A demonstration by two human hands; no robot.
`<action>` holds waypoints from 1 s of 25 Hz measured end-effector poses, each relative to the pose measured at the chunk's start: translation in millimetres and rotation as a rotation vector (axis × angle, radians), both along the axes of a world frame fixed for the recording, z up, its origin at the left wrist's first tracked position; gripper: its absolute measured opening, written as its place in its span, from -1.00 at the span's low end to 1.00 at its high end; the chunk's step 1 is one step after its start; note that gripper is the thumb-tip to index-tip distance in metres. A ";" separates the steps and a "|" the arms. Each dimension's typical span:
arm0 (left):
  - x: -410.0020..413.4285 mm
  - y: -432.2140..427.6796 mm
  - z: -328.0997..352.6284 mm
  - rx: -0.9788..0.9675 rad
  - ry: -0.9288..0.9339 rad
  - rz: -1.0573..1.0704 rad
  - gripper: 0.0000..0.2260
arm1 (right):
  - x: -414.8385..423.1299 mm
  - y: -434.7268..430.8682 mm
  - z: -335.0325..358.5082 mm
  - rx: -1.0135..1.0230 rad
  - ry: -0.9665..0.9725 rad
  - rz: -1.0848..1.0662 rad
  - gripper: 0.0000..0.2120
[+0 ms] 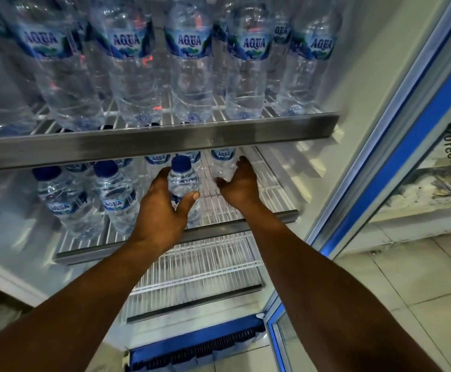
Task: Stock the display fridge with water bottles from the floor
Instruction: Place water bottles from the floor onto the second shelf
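Inside the open display fridge, large bottles crowd the top shelf, and the wire middle shelf has small ones only on its left side. My left hand wraps fingers and thumb round a small water bottle upright over that shelf, while my right hand curls round a second bottle further back. I judge them light, thin-walled and probably slick, so I'd hold mid-body, below the cap, without squeezing hard.

Your left hand gripped a small bottle upright over the wire shelf, thumb across its front. Just right of those fingers, your right hand curled round a second bottle. Another bottle stood just left of your fingers.
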State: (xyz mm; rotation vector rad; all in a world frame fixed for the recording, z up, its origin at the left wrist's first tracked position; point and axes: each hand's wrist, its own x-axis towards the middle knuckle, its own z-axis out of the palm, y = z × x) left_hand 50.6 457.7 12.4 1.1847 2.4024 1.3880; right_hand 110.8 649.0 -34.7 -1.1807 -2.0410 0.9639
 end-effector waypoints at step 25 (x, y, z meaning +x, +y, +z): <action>-9.4 -22.6 -52.3 -0.493 0.239 -0.244 -0.64 | 37.8 27.1 15.2 0.040 0.001 -0.230 -0.41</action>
